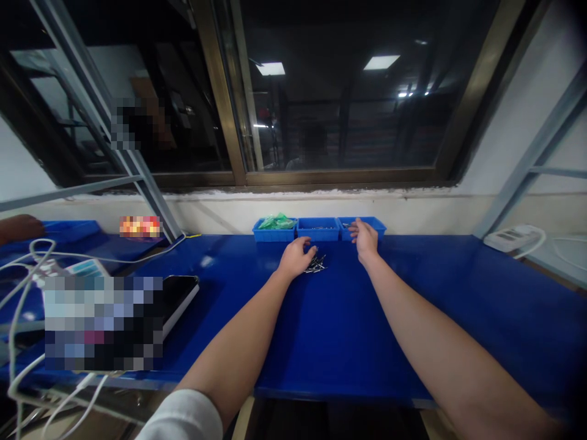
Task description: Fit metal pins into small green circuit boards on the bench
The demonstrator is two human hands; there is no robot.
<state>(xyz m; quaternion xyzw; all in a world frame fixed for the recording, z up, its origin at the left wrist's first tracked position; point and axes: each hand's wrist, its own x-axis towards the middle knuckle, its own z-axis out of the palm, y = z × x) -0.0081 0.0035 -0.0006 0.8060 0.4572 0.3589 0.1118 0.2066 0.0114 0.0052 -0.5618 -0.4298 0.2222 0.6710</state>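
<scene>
My left hand (296, 259) is at the middle of the blue table, with its fingers curled and thumb drawn in beside a small pile of thin metal screw-like pieces (316, 264). Whatever it may hold is too small to make out. My right hand (365, 241) reaches to the front edge of the right blue bin (376, 227), fingers apart, with nothing visible in them. That bin's contents are partly hidden by the hand. The middle blue bin (318, 231) has small shiny pieces inside. Green plastic bag material (277, 221) fills the left blue bin (275, 234).
A black-topped device (181, 293) and white cables (18, 342) lie on the left. Another person's hand (21, 228) is by a blue tray (76, 230) at far left. A white power strip (513, 237) sits far right. Grey metal posts (158, 211) flank the table (348, 342).
</scene>
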